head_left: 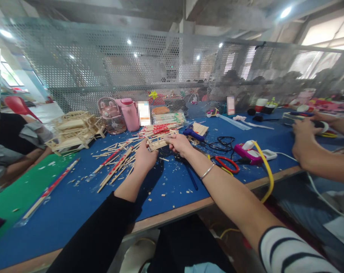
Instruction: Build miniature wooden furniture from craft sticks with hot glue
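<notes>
Between both hands is a small frame of pale wooden sticks [158, 143], held just above the blue table. My left hand [145, 155] grips its left end with closed fingers. At its right end my right hand [178, 145] pinches the frame, with a bracelet on that wrist. Behind and left of the hands lies a loose pile of wooden sticks [122, 161], some in red and clear wrappers. A blue glue gun [193, 134] rests just beyond my right hand, beside a stack of short sticks [200, 129].
Finished-looking stick structures [75, 131] stand at the left, near a pink bottle [130, 115] and a clear bag [111, 115]. Red-handled pliers [227, 165], a purple power strip [248, 154] and a yellow cable [264, 159] lie right. Co-workers sit on both sides; one's hand [305, 131] shows at right.
</notes>
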Motion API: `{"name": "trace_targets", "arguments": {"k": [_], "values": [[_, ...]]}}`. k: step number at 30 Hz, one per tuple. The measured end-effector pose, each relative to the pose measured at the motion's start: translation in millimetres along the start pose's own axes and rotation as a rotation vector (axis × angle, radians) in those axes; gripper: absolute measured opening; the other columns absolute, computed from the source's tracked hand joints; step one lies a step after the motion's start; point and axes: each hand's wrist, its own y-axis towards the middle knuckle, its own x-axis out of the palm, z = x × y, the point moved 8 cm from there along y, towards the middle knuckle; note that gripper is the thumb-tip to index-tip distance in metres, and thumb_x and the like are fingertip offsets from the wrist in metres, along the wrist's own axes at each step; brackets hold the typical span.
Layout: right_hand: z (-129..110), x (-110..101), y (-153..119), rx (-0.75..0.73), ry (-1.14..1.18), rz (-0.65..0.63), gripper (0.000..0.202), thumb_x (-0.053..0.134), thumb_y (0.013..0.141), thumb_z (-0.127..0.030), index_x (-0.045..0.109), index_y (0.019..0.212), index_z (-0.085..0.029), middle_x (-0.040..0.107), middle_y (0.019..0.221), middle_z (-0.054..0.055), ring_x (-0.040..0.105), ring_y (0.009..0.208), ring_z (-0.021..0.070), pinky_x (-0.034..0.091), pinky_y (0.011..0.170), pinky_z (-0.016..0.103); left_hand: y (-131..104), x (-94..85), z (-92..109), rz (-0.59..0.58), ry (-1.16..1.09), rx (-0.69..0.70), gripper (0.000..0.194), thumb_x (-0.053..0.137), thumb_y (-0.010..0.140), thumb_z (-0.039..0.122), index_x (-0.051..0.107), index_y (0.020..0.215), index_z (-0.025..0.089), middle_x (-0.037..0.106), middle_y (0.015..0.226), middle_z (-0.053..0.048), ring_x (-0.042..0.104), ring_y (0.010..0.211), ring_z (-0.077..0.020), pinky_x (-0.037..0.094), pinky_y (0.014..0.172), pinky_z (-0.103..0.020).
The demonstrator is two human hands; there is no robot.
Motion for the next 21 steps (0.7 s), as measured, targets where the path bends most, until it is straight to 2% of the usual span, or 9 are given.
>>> {"name": "trace_targets", "arguments": {"k": [8, 12, 16, 21], "values": [[-1.6, 1.0, -0.6, -0.007, -0.007, 0.001, 0.013, 0.059, 0.079, -0.025, 0.064, 0.084, -0.015, 0.046, 0.036, -0.009, 0.033, 0.026, 0.0036, 0.021, 0.029, 0.016, 0.5, 0.7, 0.8, -0.002, -0.005, 0.013, 0.072, 0.06, 0.067, 0.015, 0.04, 0.136, 0.016, 0.064, 0.116, -0.012, 0.063, 0.097, -0.0228, 0.047, 0.084, -0.031], [-6.0, -10.8, -0.9, -0.046, -0.138, -0.013, 0.01, 0.059, 0.078, -0.023, 0.064, 0.075, -0.015, 0.05, 0.039, -0.007, 0.038, 0.03, 0.0043, 0.026, 0.032, 0.016, 6.9, 7.2, -4.6, -0.04, -0.055, 0.052, 0.07, 0.06, 0.068, 0.016, 0.04, 0.135, 0.019, 0.064, 0.115, -0.01, 0.065, 0.081, -0.0192, 0.048, 0.08, -0.032], [5.1, -18.5, 4.2, -0.03, -0.314, -0.11, 0.008, 0.06, 0.074, -0.019, 0.063, 0.068, -0.015, 0.057, 0.046, -0.003, 0.048, 0.04, 0.0077, 0.037, 0.042, 0.018, 15.1, 15.2, -14.4, -0.076, -0.082, 0.064, 0.065, 0.062, 0.067, 0.014, 0.046, 0.13, 0.018, 0.064, 0.114, -0.01, 0.065, 0.076, -0.0175, 0.049, 0.078, -0.03], [-2.8, -15.1, 9.1, -0.274, -0.642, -0.115, 0.009, 0.063, 0.071, -0.016, 0.064, 0.062, -0.013, 0.064, 0.061, 0.001, 0.058, 0.062, 0.0122, 0.041, 0.059, 0.021, 18.4, 16.6, -20.4, -0.075, -0.119, 0.052, 0.06, 0.061, 0.068, 0.013, 0.049, 0.126, 0.018, 0.065, 0.11, -0.011, 0.064, 0.08, -0.0186, 0.049, 0.079, -0.031]]}}
